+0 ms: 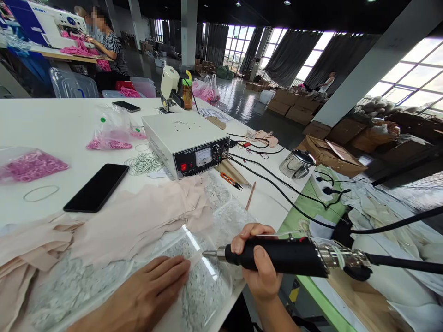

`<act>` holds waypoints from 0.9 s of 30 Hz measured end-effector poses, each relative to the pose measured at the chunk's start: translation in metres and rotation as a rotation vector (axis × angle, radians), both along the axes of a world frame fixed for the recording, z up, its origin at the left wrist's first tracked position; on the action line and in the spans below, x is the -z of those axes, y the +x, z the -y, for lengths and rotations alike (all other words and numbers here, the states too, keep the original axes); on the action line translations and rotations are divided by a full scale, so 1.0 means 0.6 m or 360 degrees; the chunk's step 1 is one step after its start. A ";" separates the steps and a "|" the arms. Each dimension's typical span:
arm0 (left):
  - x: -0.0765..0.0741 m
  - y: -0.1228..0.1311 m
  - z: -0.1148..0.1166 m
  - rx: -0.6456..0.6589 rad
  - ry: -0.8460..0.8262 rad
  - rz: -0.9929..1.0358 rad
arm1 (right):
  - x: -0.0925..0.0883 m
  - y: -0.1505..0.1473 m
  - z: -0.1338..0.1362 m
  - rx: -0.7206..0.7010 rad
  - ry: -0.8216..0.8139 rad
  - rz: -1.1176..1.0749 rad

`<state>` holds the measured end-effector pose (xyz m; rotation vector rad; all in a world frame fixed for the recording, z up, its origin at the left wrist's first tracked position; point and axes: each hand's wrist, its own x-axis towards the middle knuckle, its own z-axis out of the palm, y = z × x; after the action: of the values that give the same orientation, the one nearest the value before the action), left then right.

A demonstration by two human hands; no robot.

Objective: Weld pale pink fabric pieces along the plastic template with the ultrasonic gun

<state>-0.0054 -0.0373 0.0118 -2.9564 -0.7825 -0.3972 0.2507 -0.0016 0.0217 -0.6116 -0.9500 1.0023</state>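
My right hand (pixel 259 263) is wrapped round a black ultrasonic handpiece (pixel 280 256), whose metal tip points left. A thick cable runs from its rear end to the right. My left hand (pixel 152 290) lies flat, fingers stretched out, at the front of a marbled sheet (pixel 207 286) with a clear, shiny cover. Just beyond its fingertips shows a small pale pink fabric edge (pixel 195 260), close to the handpiece tip. I cannot tell whether the tip touches it. Thin pale pink fabric pieces (pixel 138 221) lie behind my left hand, and a folded stack (pixel 31 253) lies at the left.
A control box (pixel 187 138) stands on the white table (pixel 51 115), with cables running right. Around it are a black phone (pixel 97 187), orange thread snips (pixel 230 181), a pencil (pixel 251 196), a metal mug (pixel 297 163), bags of pink bands (pixel 34 166) and green elastic loops (pixel 143 163). A person sews at back left.
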 end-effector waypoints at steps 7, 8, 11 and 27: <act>0.007 0.001 -0.015 0.0027 -0.0133 -0.0022 | -0.003 -0.001 -0.002 0.0022 -0.0005 -0.0002; 0.008 0.000 -0.016 0.0027 -0.0160 -0.0016 | -0.003 -0.001 -0.003 0.0022 -0.0007 -0.0005; 0.008 -0.001 -0.016 0.0026 -0.0161 -0.0012 | -0.003 -0.002 -0.003 0.0019 -0.0009 -0.0015; 0.009 0.004 -0.009 -0.0020 -0.0207 -0.0005 | -0.010 -0.019 0.025 -0.0122 0.0017 0.0053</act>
<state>-0.0032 -0.0318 0.0067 -3.0692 -0.8575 -0.3535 0.2395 -0.0165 0.0274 -0.5883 -1.0138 1.0572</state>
